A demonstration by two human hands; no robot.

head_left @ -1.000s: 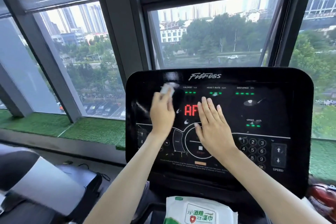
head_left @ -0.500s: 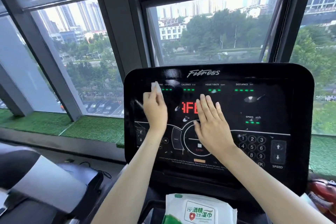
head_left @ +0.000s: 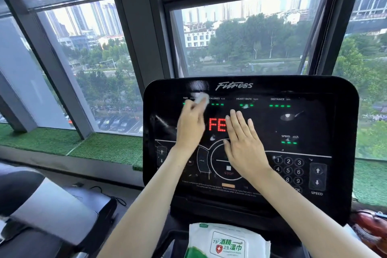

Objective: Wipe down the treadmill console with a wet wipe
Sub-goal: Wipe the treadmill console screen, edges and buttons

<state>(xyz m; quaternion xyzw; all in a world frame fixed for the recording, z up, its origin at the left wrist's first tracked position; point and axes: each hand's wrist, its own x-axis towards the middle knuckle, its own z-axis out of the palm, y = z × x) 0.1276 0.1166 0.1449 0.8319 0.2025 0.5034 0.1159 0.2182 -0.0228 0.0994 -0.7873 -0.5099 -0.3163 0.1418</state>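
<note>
The person stands at the console [head_left: 335, 111], a glossy black panel tilted up toward them, with both bare arms reaching in from below. The left hand [head_left: 189, 130] is on the console's upper left. Its fingers are bunched on a small white wipe [head_left: 202, 98], which sticks out past the fingertips and sits against the panel between the TIME and CALORIES labels. Hand and wipe are blurred, so I cannot tell exactly how the fingers grip.

The right hand [head_left: 244, 142] lies flat on the middle of the console, fingers straight and close together, pointing up the panel, holding nothing. Its palm covers part of the round STOP ring, and its fingertips hide the right end of the red letters [head_left: 216, 124], where "FE" is showing. The two hands are near each other but apart.

Right of that hand, on the console's lower part, is a keypad [head_left: 288, 170], and beyond it a pair of arrows [head_left: 317, 176] marked SPEED. Small green lights glow under the labels along the top. The gloss shows smears and reflections.

Just below the console, in the middle, lies a white and green pack [head_left: 226, 241] of wipes with Chinese lettering. At the console's lower right corner sits something reddish [head_left: 368, 230], too blurred to make out. Behind the console is a window [head_left: 240, 37] looking out on trees and buildings, and to the left a strip of green turf [head_left: 104, 146] runs along the sill. Lower left of the console stands a grey and black machine [head_left: 52, 211].
</note>
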